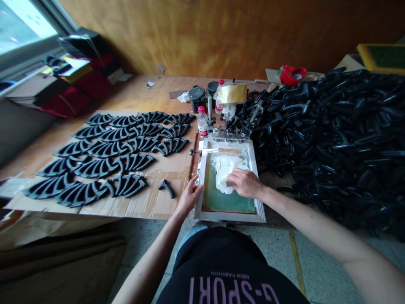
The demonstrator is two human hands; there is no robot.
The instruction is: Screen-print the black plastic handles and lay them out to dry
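A screen printing frame [261, 207] with a pale metal border lies on the bench in front of me. White ink [228, 166] is spread thickly over the upper middle of its green mesh [221, 202]. My right hand [245, 182] is closed on a small scraper [228, 184], mostly covered by the fingers, at the ink's lower right. At the frame's left edge, my left hand [190, 193] grips the border, its fingers partly hidden. One black curved handle [166, 188] lies alone on the cardboard [136, 207] to the left.
Rows of black handles [104, 145] cover the cardboard on the left. A large heap of similar black parts [332, 139] fills the right side. Behind the frame stand a red-capped bottle [202, 122], a dark tub [197, 98] and a tape roll [232, 93]. A red tape dispenser [292, 76] sits farther back.
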